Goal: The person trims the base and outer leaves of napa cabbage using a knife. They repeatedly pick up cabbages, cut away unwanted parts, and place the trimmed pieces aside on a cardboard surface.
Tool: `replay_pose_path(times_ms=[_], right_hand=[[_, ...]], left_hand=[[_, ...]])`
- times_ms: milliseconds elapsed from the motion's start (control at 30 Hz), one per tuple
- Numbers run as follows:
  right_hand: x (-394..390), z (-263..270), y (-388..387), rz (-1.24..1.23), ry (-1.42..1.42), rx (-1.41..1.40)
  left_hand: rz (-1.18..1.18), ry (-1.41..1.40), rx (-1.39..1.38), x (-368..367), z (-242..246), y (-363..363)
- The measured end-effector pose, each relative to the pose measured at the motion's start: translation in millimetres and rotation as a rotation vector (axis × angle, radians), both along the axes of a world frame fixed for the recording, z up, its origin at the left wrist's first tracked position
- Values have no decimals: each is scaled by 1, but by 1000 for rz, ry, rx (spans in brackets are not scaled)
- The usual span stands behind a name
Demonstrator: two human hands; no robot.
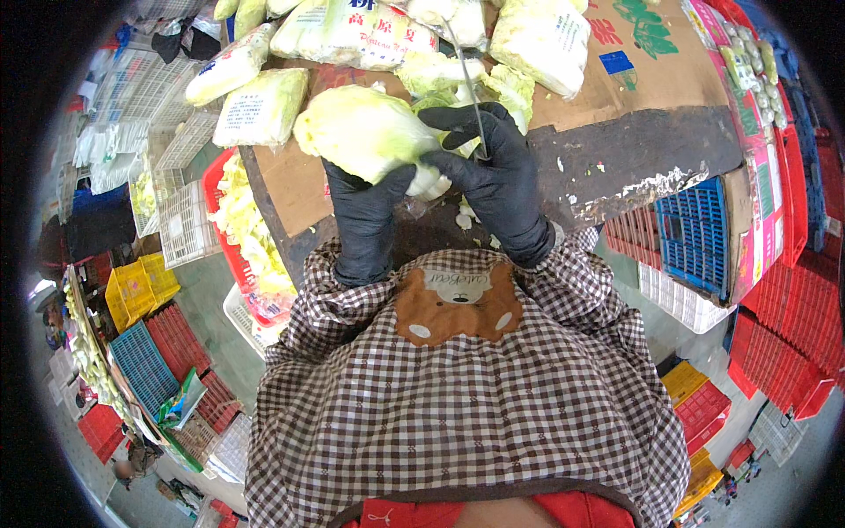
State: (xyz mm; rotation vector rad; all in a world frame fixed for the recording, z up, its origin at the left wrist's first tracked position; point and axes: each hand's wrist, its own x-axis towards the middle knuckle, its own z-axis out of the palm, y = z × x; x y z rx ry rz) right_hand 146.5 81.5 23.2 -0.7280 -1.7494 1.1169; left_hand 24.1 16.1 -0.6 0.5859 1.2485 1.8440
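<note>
A pale green napa cabbage (366, 132) lies across my gloved left hand (366, 221), which grips it from below near the stem end. My right hand (498, 178), also in a black glove, holds a thin knife (467, 79) with its blade pointing away from me. The fingers of that hand reach to the cabbage's right side, close to its white base. Behind the knife lie loose cabbage leaves (436, 74) on the cardboard-covered table (620, 109). Small white scraps (465, 214) rest on the dark tabletop just below my hands.
Wrapped cabbages (261, 109) stand along the table's far side, with another wrapped one (541, 46) at right. Left of the table is a red basket (214, 181) of trimmed leaves. Blue crates (692, 237) and red crates (792, 297) are stacked at right; a yellow crate (138, 290) stands at left.
</note>
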Motion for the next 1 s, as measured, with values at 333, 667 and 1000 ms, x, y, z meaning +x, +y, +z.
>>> replay_pose_path(times_ms=[333,667,1000], right_hand=[[0,-1,-5,331,-119,-295],[32,3,9,503,30,-379],[5,11,6,117,-74,-131]], left_hand=[[74,4,-16,6,4,-1],[-395,-827,156,-29,3,4],[-414,-245,-112,1,11,-9]])
